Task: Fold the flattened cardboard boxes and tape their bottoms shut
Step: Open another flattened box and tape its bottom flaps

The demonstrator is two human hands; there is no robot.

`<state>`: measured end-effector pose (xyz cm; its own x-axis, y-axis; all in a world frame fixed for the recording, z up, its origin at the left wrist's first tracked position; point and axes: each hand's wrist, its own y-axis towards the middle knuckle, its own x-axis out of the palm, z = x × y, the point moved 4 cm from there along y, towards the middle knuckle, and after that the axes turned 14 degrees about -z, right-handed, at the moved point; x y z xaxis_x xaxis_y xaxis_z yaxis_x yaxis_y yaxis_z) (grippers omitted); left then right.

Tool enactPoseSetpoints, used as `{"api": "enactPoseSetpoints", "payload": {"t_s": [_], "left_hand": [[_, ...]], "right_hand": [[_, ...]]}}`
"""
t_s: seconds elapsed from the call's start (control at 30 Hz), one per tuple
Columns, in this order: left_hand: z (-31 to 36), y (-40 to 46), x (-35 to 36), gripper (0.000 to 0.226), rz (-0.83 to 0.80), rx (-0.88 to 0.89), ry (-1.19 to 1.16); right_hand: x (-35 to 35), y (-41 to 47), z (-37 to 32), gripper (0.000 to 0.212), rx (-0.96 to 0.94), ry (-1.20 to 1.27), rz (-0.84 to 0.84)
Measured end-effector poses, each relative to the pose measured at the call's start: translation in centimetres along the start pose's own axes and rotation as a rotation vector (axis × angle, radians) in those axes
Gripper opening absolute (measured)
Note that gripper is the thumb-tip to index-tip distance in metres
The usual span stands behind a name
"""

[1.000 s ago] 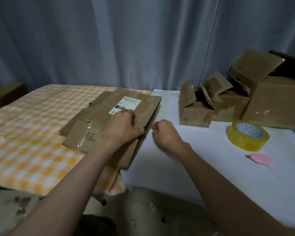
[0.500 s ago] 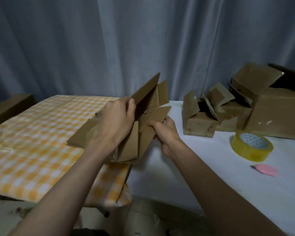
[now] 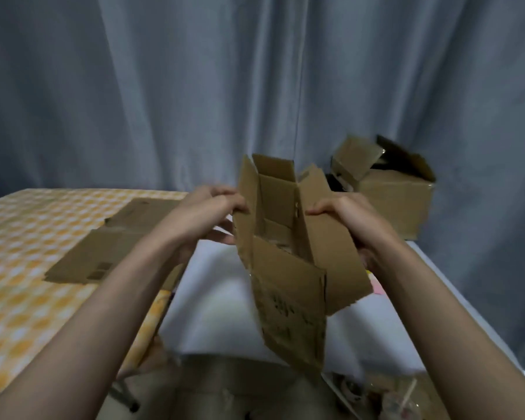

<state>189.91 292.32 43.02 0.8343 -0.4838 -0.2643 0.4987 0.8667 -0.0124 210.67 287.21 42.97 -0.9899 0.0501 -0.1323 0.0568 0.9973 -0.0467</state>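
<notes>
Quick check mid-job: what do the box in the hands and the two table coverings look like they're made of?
Box in hands: brown corrugated cardboard, matte, creased, ragged flap edges; both hands' grip is on its side walls. Orange checked covering: probably plastic or oilcloth, given a faint sheen; blur leaves it open. White covering: soft, matte, rumpled, likely fabric or foam sheet.

Left of grip: flattened cardboard boxes (image 3: pixel 103 253) lie flat on the checked tablecloth (image 3: pixel 28 268); low, air above them open.
Below grip: white table surface (image 3: pixel 219 298) bare under the hanging flap of the held box (image 3: pixel 288 262).
Behind right of grip: folded cardboard box (image 3: pixel 391 192), flaps up, blocks passage there.
Beyond grip: grey curtain (image 3: pixel 194 101) closes off the back.
Near side: forearms flank the held box; gap between them open.
</notes>
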Motion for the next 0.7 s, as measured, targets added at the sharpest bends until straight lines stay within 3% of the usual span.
{"api": "enactPoseSetpoints", "payload": {"t_s": [0.1, 0.3, 0.7], "left_hand": [[0.0, 1.1, 2.7, 0.021, -0.042, -0.010, 0.045], [-0.3, 2.4, 4.3, 0.031, 0.023, -0.005, 0.052], [-1.2, 2.8, 3.1, 0.022, 0.102, -0.018, 0.061]], "right_hand": [[-2.1, -1.3, 1.1, 0.009, 0.050, -0.009, 0.034], [-4.1, -1.6, 2.9, 0.008, 0.102, 0.162, 0.086], [-3.6, 0.4, 4.5, 0.008, 0.169, 0.346, 0.063]]}}
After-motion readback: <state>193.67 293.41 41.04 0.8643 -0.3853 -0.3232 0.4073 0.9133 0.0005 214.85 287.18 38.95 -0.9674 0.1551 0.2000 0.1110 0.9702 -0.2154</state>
